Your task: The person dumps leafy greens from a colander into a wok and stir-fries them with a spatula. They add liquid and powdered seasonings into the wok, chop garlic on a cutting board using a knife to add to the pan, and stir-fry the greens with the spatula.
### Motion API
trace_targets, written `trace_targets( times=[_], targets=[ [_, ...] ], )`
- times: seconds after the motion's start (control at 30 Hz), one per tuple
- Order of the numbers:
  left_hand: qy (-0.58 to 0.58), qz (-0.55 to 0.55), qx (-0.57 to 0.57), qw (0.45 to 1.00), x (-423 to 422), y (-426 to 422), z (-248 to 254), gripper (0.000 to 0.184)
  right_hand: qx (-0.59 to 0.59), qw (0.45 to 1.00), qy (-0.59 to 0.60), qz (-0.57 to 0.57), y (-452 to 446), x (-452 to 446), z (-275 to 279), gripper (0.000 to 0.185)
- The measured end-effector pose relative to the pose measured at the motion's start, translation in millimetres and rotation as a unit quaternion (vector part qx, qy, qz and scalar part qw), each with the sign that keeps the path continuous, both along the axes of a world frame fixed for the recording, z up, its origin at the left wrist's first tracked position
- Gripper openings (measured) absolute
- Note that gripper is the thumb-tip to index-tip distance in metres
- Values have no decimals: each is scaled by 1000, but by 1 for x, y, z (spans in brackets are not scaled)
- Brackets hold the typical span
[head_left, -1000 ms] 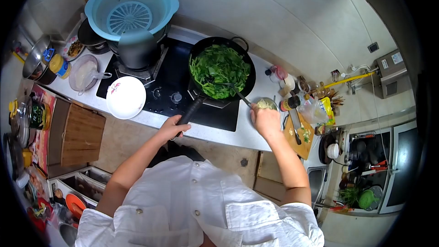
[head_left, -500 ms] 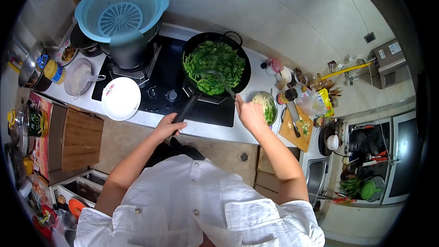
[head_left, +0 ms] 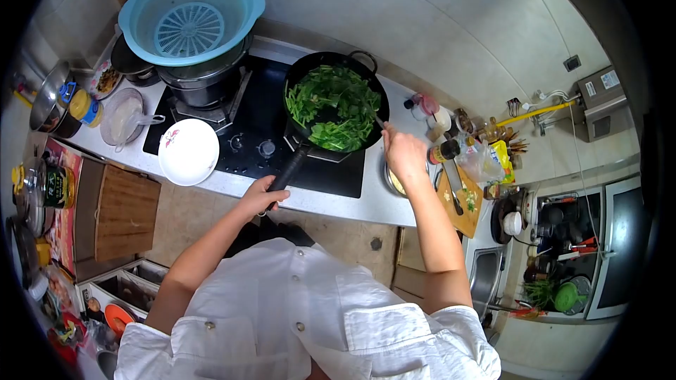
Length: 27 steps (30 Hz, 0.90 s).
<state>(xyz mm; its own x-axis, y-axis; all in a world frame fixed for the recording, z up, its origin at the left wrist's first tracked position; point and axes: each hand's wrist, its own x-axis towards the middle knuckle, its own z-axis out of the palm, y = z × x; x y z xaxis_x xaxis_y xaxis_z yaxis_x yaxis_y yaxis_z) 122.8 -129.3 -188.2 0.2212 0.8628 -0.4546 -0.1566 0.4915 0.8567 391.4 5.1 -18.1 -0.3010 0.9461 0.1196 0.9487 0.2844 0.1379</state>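
- The left hand [head_left: 262, 195] is closed round the handle [head_left: 289, 169] of the wok [head_left: 303, 69], which sits on the hob [head_left: 264, 95]; a slackened grip could let it swivel under a shove.
- The right hand [head_left: 406, 155] clasps the spatula [head_left: 379, 122]; I can't make out its far end.
- The greens [head_left: 338, 88] lie inside the wok, and a hard push could flick leaves over its rim.
- The right hand partly hides the metal bowl [head_left: 389, 178] on the counter [head_left: 317, 200]; a low sweep might knock it.

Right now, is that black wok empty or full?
Neither: leafy greens lie in the wok, but its dark bottom shows between them.
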Motion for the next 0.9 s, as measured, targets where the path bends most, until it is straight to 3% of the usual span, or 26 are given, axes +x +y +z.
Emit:
trace_targets(
  times=[0.17,0.23,0.37,0.47,0.57,0.63,0.7,0.83,0.9],
  targets=[
    [-1,6,5,1000,1,0,5,26,-23,998,-54,-35,15,9,-38,31],
    [1,0,1,1000,0,0,5,26,-54,996,-73,19,-13,7,-40,31],
    [-4,-4,9,1000,1,2,5,26,-21,994,-33,98,-48,27,19,24],
    [-1,-3,4,1000,1,2,9,24,-81,987,-113,75,-70,14,80,21],
    [-3,-6,4,1000,1,1,9,22,-89,982,-127,109,-60,11,45,22],
    [-3,-10,5,1000,2,0,8,22,-91,983,-148,56,-41,-7,15,27],
    [-12,-4,10,1000,3,1,9,22,-47,994,-88,39,-14,-1,-4,26],
    [1,-3,-4,1000,2,1,12,21,-12,999,-36,32,-10,3,22,27],
    [5,-2,12,1000,3,1,8,22,5,1000,-10,-29,-8,-1,21,29]
  ],
)
